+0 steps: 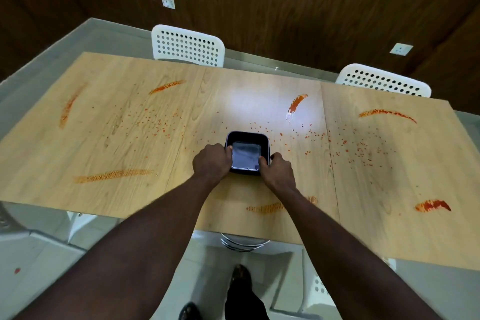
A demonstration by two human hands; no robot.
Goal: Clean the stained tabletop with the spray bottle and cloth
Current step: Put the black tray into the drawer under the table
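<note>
**A:** From the head camera, what are the hands doing?

**B:** Both grip a dark, square plastic tub point(246, 138) with a pale grey, glossy inside. The left hand point(211, 160) curls over its left rim. The right hand point(278, 173) curls over its near right corner.

**A:** Where does the tub sit?

**B:** On the light wood-grain tabletop point(124, 143), about midway along and somewhat nearer the near edge than the far one.

**A:** And the mess?

**B:** Orange-red streaks point(297, 102) lie out toward every corner, and fine red specks point(155, 122) are scattered across the middle. One streak runs by the near edge, under the right forearm.

**A:** Spray bottle? Cloth?

**B:** Neither is in view.

**A:** So what does the next move turn on?

**B:** As I judge it, the tub stands in the middle of the surface to be wiped. It is straight ahead and between the hands, with neither hand nearer. Being square, it has no long axis to mind. I cannot tell whether the grey inside is liquid, so keeping it level seems wise.

**A:** Anything else?

**B:** White perforated chair backs point(187, 45) stand beyond the far edge.
</note>
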